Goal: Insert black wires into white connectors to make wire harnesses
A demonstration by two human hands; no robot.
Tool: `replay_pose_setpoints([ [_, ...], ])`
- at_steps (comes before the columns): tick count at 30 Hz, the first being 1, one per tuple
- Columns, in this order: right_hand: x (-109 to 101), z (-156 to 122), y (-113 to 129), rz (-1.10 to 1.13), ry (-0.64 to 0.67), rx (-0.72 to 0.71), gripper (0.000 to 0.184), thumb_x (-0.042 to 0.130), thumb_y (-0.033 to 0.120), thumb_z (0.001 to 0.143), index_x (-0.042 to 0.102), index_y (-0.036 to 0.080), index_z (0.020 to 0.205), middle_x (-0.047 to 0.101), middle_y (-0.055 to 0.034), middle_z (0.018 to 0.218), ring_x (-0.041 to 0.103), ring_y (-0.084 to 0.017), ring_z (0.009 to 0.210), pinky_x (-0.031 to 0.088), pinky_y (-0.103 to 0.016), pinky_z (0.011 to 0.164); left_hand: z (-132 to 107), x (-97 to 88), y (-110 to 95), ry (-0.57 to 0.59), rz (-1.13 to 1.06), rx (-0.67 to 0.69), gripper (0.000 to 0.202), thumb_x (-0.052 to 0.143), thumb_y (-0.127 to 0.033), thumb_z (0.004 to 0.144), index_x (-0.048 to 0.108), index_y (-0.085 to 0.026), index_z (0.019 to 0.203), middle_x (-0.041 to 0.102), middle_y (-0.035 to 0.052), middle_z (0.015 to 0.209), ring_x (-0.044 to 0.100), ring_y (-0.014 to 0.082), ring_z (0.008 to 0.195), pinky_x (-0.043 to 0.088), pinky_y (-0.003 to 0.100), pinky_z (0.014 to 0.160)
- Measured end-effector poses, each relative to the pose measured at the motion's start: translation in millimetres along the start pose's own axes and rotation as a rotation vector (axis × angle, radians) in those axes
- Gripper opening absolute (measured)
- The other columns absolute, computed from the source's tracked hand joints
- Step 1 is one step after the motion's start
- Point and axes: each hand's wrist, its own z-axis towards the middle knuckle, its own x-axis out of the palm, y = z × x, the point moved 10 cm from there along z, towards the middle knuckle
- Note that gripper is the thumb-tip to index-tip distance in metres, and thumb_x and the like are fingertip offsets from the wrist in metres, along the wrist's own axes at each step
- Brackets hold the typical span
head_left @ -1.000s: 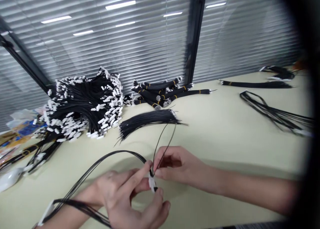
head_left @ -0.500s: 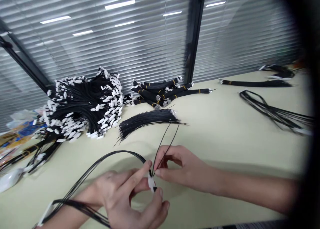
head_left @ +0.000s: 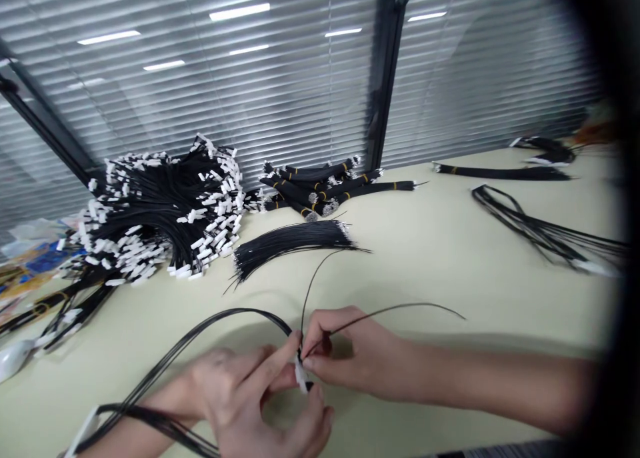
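My left hand (head_left: 265, 395) pinches a small white connector (head_left: 301, 376) between thumb and fingers. Several black wires (head_left: 215, 317) run out of the connector, loop left over my left forearm and reach another white connector (head_left: 83, 431) there. Close against the held connector, my right hand (head_left: 345, 348) pinches a thin black wire (head_left: 400, 306) whose free end sticks out to the right. A second thin wire (head_left: 309, 288) rises from the connector and curves toward the back. Whether the pinched wire's tip sits inside the connector is hidden by my fingers.
Behind my hands lies a loose bundle of cut black wires (head_left: 293, 241). Farther back are tied wire bundles (head_left: 325, 185) and a big pile of black cables with white connectors (head_left: 165, 211). More cables (head_left: 530, 221) lie at right. A white computer mouse (head_left: 15, 359) sits at left.
My right hand has shifted slightly down and left, closer to the connector. The two thin wires have spread apart; one now points right across my right hand.
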Motion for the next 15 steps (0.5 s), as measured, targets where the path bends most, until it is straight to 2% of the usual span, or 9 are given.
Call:
replay_pose_setpoints([
  [2,5,1,-7,0.044,0.034,0.026,0.008,0.06,0.02,0.078,0.054,0.017,0.074,0.059,-0.0006,0.071,0.051,-0.012,0.066,0.041,-0.024,0.062,-1,-1.9,10,-0.066,-0.009,-0.113,0.048,0.066,-0.038,0.067,0.058,-0.023,0.112,0.059,-0.0035,0.055,0.05,0.0144,0.035,0.043,0.031,0.032],
  [3,7,2,-9,0.056,0.054,0.028,0.009,0.06,0.022,0.078,0.053,0.016,0.075,0.059,-0.0005,0.071,0.051,-0.012,0.065,0.041,-0.024,0.061,0,-1.2,10,-0.078,-0.02,-0.119,0.047,0.066,-0.039,0.068,0.059,-0.023,0.111,0.058,-0.004,0.053,0.05,0.0139,0.034,0.043,0.03,0.032],
  [5,6,7,-14,0.056,0.09,0.035,0.014,0.062,0.027,0.078,0.053,0.016,0.076,0.056,0.001,0.067,0.049,-0.01,0.06,0.039,-0.023,0.057,7,-0.8,4,-0.082,-0.043,-0.059,0.04,0.062,-0.039,0.072,0.06,-0.02,0.108,0.058,-0.0043,0.05,0.049,0.0126,0.032,0.043,0.026,0.031],
  [7,-8,15,-18,-0.008,0.053,0.044,0.021,0.059,0.036,0.082,0.056,0.016,0.079,0.049,0.0037,0.058,0.043,-0.009,0.051,0.035,-0.021,0.049,18,-6.0,-4,-0.1,-0.072,0.033,0.027,0.055,-0.039,0.078,0.063,-0.022,0.096,0.058,-0.0041,0.049,0.051,0.0121,0.033,0.043,0.022,0.03],
  [9,-43,25,-18,-0.133,-0.089,0.028,0.031,0.048,0.045,0.088,0.057,0.015,0.084,0.044,0.0046,0.054,0.038,-0.008,0.047,0.033,-0.021,0.046,27,-10.7,-28,-0.066,-0.126,0.304,0.016,0.052,-0.035,0.081,0.064,-0.025,0.081,0.059,-0.0036,0.049,0.054,0.0116,0.035,0.043,0.018,0.03],
  [11,-86,32,-12,-0.237,-0.237,-0.006,0.038,0.035,0.047,0.093,0.055,0.015,0.096,0.052,0.0008,0.063,0.046,-0.01,0.052,0.038,-0.022,0.051,36,-26.1,-23,-0.155,-0.053,0.297,0.021,0.046,-0.026,0.084,0.064,-0.025,0.072,0.061,-0.0018,0.05,0.054,0.012,0.033,0.041,0.019,0.027],
  [12,-107,34,-10,-0.281,-0.284,-0.014,0.04,0.029,0.047,0.094,0.053,0.015,0.103,0.057,-0.0031,0.073,0.051,-0.011,0.059,0.041,-0.023,0.055,38,-28.5,-26,-0.14,-0.049,0.363,0.024,0.044,-0.024,0.087,0.065,-0.024,0.074,0.062,-0.0015,0.051,0.055,0.0115,0.033,0.043,0.017,0.028],
  [13,-128,35,-8,-0.336,-0.321,-0.014,0.041,0.025,0.044,0.095,0.05,0.015,0.111,0.061,-0.0072,0.086,0.056,-0.013,0.069,0.044,-0.025,0.062,36,-23.8,-33,-0.047,-0.073,0.488,0.026,0.041,-0.023,0.09,0.066,-0.024,0.082,0.065,-0.0016,0.056,0.058,0.0096,0.036,0.045,0.013,0.03],
  [15,-167,33,-8,-0.483,-0.383,0.014,0.038,0.025,0.04,0.096,0.047,0.017,0.116,0.062,-0.011,0.103,0.059,-0.016,0.085,0.045,-0.027,0.07,35,-22.7,-29,0.025,-0.049,0.528,0.035,0.031,-0.018,0.095,0.066,-0.019,0.09,0.069,0.0007,0.065,0.062,0.0074,0.043,0.051,0.009,0.041],
])
